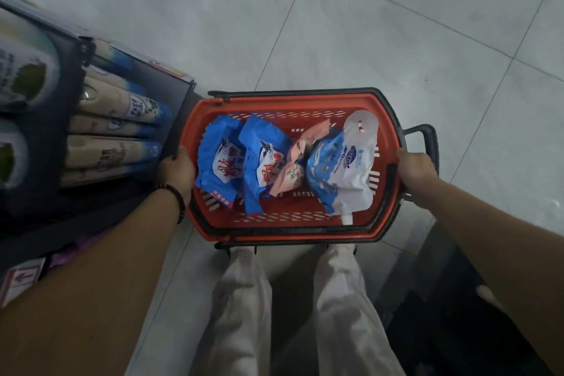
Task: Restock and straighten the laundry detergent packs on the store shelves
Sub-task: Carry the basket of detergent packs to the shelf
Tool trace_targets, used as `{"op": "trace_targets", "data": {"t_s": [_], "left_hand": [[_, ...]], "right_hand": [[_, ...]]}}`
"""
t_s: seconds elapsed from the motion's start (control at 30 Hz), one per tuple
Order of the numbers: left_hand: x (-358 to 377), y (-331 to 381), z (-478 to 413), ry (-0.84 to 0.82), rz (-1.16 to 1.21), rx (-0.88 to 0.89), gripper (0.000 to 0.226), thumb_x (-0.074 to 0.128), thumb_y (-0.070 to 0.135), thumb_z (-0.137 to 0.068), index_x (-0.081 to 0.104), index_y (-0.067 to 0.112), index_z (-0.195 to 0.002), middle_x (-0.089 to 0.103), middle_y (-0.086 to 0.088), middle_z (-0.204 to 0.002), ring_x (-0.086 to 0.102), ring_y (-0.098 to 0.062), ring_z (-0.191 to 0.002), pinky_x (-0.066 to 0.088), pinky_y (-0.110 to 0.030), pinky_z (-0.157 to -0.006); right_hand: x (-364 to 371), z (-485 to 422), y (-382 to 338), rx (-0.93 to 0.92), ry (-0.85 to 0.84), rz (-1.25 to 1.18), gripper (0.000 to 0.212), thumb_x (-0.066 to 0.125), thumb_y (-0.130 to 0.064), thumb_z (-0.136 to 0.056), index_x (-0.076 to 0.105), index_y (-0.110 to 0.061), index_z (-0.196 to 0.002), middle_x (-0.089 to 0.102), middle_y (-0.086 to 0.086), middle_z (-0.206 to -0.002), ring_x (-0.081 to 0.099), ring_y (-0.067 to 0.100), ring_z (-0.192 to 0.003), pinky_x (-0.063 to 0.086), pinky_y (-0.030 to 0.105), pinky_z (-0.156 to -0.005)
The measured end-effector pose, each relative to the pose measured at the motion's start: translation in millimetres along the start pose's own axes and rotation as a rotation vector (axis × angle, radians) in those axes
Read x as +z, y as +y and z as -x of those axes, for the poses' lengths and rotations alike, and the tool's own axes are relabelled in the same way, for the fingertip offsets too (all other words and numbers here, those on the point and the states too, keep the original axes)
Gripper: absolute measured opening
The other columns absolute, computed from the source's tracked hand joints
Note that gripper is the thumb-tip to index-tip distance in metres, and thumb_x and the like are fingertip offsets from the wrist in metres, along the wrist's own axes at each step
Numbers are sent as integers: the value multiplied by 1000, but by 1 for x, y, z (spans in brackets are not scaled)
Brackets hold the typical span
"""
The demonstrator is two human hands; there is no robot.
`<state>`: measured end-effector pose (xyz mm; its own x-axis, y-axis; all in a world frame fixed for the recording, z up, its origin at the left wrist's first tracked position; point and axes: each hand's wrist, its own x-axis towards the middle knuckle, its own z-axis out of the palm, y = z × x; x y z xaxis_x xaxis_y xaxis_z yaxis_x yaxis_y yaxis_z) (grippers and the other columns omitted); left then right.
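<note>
Detergent packs lie in a red slotted plastic shopping basket [387, 143] over grey floor tiles [396, 40]: two blue printed pouches [218, 162], a pink crumpled pouch [300, 159] and a white-and-blue spouted pouch [348, 168]. Dark store shelves [45, 143] stand at left. The left hand [177, 169] and right hand [416, 166] each have their grip clamped on the basket's rim.

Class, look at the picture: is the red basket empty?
No, the red basket holds two blue packs, a pink pack and a white pouch.
</note>
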<state>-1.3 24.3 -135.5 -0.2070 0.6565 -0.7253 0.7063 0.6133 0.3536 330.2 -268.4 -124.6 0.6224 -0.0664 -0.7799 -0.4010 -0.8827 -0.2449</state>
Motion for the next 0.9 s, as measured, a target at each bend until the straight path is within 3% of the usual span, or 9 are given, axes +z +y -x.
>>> {"op": "trace_targets", "data": {"t_s": [0.13,0.23,0.33,0.43,0.53,0.6,0.73,0.9], "left_hand": [[-9,-13,-12,-57,143,-80,79,52,73,-69,74,14,-117,78,-7,-107,74,-30,-97,62,-50,-93],[-18,-26,-16,40,141,-56,83,47,74,-68,73,12,-118,76,-8,-116,72,-33,-100,59,-51,-96],[-45,-8,26,54,139,-22,76,53,77,-69,75,20,-113,78,-3,-109,74,-30,-95,61,-51,-93],[-84,32,116,28,127,86,49,64,63,-79,79,20,-96,80,-1,-92,74,-23,-86,62,-43,-86],[-123,56,177,-34,93,121,54,69,70,-74,82,20,-89,81,-1,-88,76,-27,-87,62,-52,-88],[-151,72,218,-19,120,156,55,73,70,-72,83,18,-88,82,-1,-86,77,-27,-89,63,-55,-87],[-195,117,313,3,77,306,51,65,61,-83,80,12,-88,80,-3,-88,73,-22,-87,60,-43,-85],[-238,157,354,-57,-122,534,69,50,81,-82,80,21,-98,81,-6,-99,74,-32,-100,58,-52,-94]], "right_hand": [[-11,11,-7,4,-51,51,53,39,-41,-108,62,1,-132,64,17,-116,62,37,-104,51,42,-90],[-27,28,-4,-59,-11,98,63,27,-43,-112,56,4,-143,61,24,-129,60,43,-117,48,44,-96],[-61,68,-6,-102,-2,110,66,25,-45,-113,62,6,-133,63,21,-113,62,37,-97,48,40,-85],[-106,122,0,-110,-1,85,64,25,-45,-113,65,4,-120,63,16,-98,58,28,-79,43,36,-73],[-155,183,9,-53,12,-73,77,23,-61,-109,70,-1,-102,69,19,-103,65,35,-90,54,45,-91],[-188,232,13,-10,30,-195,75,25,-65,-107,69,-8,-88,70,17,-95,68,36,-89,56,47,-96],[-250,323,18,1,104,-393,64,29,-61,-108,70,-11,-108,70,16,-106,67,36,-101,54,47,-102],[-303,407,37,-40,186,-547,66,35,-64,-103,73,-10,-107,73,9,-100,70,33,-96,56,48,-99]]}}
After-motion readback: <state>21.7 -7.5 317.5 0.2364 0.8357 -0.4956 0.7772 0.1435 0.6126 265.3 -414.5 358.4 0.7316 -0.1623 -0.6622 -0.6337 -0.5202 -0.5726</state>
